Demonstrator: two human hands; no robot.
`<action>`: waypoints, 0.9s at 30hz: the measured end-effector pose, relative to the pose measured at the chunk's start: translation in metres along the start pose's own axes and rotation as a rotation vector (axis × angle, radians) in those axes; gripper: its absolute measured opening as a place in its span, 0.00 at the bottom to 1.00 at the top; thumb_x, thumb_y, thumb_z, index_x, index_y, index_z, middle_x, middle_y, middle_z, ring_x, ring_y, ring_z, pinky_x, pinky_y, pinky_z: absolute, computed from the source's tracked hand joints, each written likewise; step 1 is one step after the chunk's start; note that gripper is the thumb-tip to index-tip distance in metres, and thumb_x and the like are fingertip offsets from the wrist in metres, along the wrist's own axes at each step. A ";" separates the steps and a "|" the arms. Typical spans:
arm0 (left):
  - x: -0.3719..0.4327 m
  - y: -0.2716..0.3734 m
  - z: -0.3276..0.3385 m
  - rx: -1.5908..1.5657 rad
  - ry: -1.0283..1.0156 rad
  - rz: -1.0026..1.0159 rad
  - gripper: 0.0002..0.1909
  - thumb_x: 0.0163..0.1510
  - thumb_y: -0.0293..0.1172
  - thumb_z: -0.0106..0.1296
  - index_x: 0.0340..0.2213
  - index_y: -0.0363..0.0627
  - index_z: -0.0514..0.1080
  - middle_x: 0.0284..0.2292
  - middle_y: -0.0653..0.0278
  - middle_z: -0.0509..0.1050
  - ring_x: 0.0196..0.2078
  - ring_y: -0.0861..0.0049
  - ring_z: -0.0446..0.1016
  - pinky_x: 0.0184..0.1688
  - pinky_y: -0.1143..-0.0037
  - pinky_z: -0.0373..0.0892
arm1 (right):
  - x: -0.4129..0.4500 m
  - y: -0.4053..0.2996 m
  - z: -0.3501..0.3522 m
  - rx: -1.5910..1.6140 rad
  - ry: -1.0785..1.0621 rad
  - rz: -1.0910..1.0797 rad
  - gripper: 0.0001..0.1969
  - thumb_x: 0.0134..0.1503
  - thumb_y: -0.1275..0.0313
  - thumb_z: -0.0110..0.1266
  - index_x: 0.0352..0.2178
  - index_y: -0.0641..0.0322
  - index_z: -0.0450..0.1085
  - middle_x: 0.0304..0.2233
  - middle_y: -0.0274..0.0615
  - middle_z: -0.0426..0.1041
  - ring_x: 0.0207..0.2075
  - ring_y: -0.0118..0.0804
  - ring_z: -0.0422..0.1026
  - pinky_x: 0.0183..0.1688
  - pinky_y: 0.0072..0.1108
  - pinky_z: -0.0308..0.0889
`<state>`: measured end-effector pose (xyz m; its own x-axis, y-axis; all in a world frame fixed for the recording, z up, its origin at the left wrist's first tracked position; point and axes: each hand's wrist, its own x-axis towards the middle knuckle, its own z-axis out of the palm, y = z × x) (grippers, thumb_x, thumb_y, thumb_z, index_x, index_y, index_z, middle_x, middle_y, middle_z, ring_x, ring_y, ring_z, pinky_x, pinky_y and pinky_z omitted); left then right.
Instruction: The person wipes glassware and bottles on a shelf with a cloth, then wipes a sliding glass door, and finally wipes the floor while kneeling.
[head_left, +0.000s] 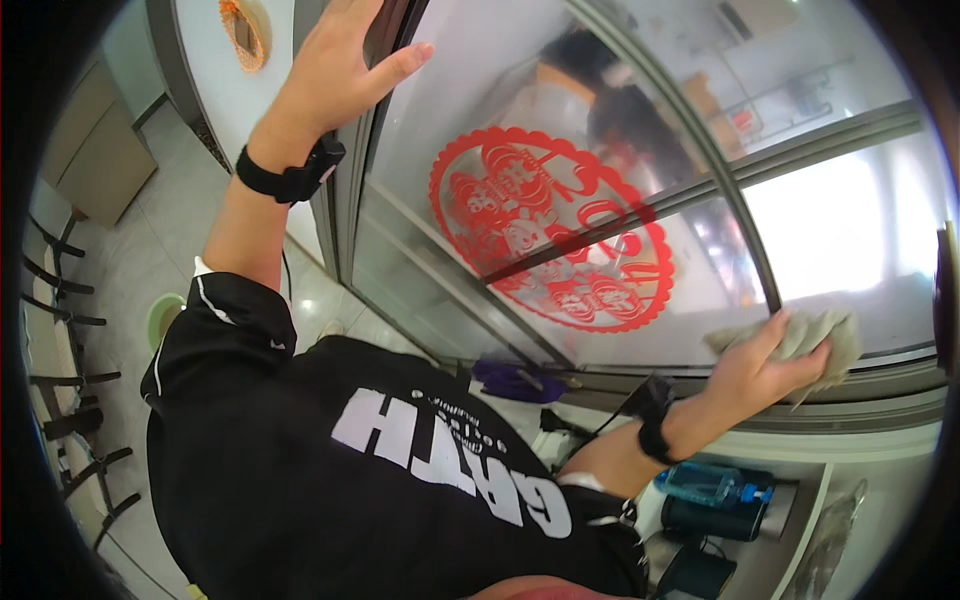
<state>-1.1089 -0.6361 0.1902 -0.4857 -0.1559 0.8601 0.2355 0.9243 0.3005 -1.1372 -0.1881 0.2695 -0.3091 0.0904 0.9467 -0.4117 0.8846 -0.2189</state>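
Note:
My left hand (337, 71) is raised at the top, its thumb spread, against or just before the dark metal frame of a glass door; its fingertips run past the view's edge. I see nothing held in it. Lower down at the right, my right hand (761, 367) grips a crumpled grey-beige cloth (821, 345) at the glass, by a metal frame bar (739, 202). A round red paper-cut style decoration (551, 229) with a scalloped edge is on the glass panel (420, 150) between my hands. Each wrist carries a black strap with a device.
At lower right a shelf holds a blue pump bottle (705, 484) and dark boxes. A purple cloth (517, 380) lies by the door's lower frame. Left are a green bin (163, 319), a beige cabinet (101, 150) and a rack with black hooks (64, 315). Blurred dark shapes show through the glass.

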 end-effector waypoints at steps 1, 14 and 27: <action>-0.004 -0.002 -0.005 -0.006 -0.021 -0.003 0.45 0.53 0.46 0.59 0.62 0.28 0.55 0.66 0.34 0.49 0.68 0.43 0.51 0.67 0.62 0.51 | 0.009 -0.022 0.013 0.077 0.010 -0.010 0.28 0.61 0.69 0.57 0.56 0.77 0.58 0.54 0.59 0.63 0.53 0.47 0.66 0.57 0.34 0.64; -0.010 -0.070 -0.004 -0.287 0.409 0.185 0.15 0.56 0.20 0.47 0.45 0.32 0.74 0.55 0.46 0.70 0.60 0.53 0.67 0.62 0.62 0.63 | -0.077 -0.280 0.207 0.283 -0.172 -0.499 0.27 0.46 0.66 0.61 0.50 0.59 0.72 0.37 0.50 0.72 0.44 0.58 0.70 0.55 0.44 0.63; -0.029 -0.111 0.042 0.010 0.215 0.224 0.25 0.50 0.32 0.59 0.51 0.49 0.76 0.66 0.41 0.51 0.70 0.44 0.44 0.70 0.53 0.41 | -0.184 -0.245 0.195 0.141 -0.383 -0.467 0.19 0.48 0.68 0.55 0.45 0.46 0.76 0.29 0.32 0.70 0.35 0.39 0.74 0.37 0.30 0.70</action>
<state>-1.1563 -0.7199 0.1151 -0.2327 -0.0168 0.9724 0.3080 0.9471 0.0900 -1.1466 -0.5103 0.1028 -0.3438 -0.4851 0.8040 -0.6791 0.7198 0.1438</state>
